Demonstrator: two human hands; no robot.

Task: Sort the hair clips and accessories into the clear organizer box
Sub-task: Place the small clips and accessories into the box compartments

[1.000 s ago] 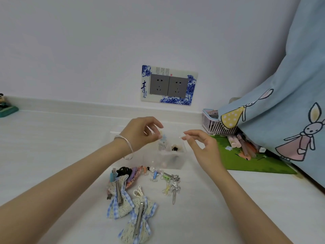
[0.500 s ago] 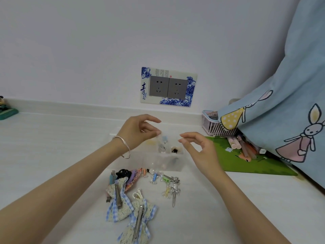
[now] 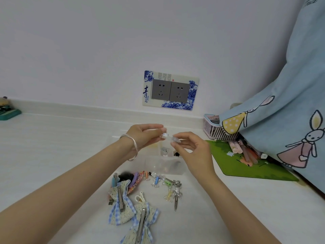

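Both forearms are bare, with no sleeves in view. The left hand point(image 3: 143, 135) has thin silver bangles point(image 3: 131, 147) looped at its wrist; the right hand point(image 3: 192, 150) wears nothing.

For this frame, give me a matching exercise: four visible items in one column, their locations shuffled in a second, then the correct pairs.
Items:
1. small clear clip
2. lace gingham bows
3. pink basket
4. silver bangle

Places:
A. left wrist
B. nearest the camera, on the white surface
C. pinched between both hands
D. by the wall, beside the blue fabric

Pairs: 1-C, 2-B, 3-D, 4-A
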